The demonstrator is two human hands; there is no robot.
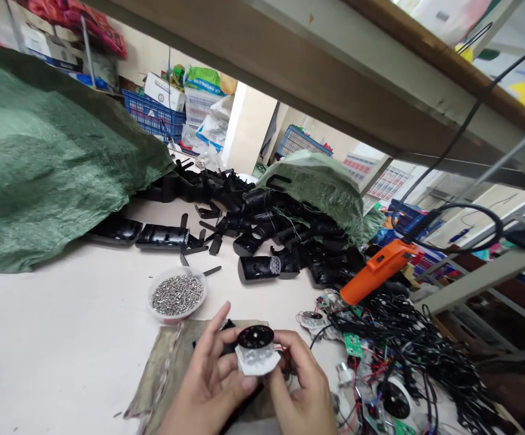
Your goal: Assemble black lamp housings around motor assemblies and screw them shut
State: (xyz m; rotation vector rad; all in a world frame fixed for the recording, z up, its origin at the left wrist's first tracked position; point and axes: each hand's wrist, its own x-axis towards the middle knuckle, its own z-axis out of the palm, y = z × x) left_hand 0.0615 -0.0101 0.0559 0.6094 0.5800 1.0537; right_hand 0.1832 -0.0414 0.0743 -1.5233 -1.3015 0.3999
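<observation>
Both my hands meet at the bottom centre over a worn cloth mat (162,368). Between them sits a small round black speaker (255,337) in a white holder. My left hand (208,380) supports it from the left, fingers partly curled and thumb raised. My right hand (301,393) pinches it from the right, where thin red and black wires trail off. A small bowl of silvery screws (177,295) stands just beyond my left hand.
A heap of black plastic housings (262,223) spills from a green woven sack (325,187) at centre. A larger green sack (40,157) lies at left. An orange electric screwdriver (377,269) hangs at right above tangled wires, circuit boards and speakers (393,368). A shelf beam (289,66) runs overhead.
</observation>
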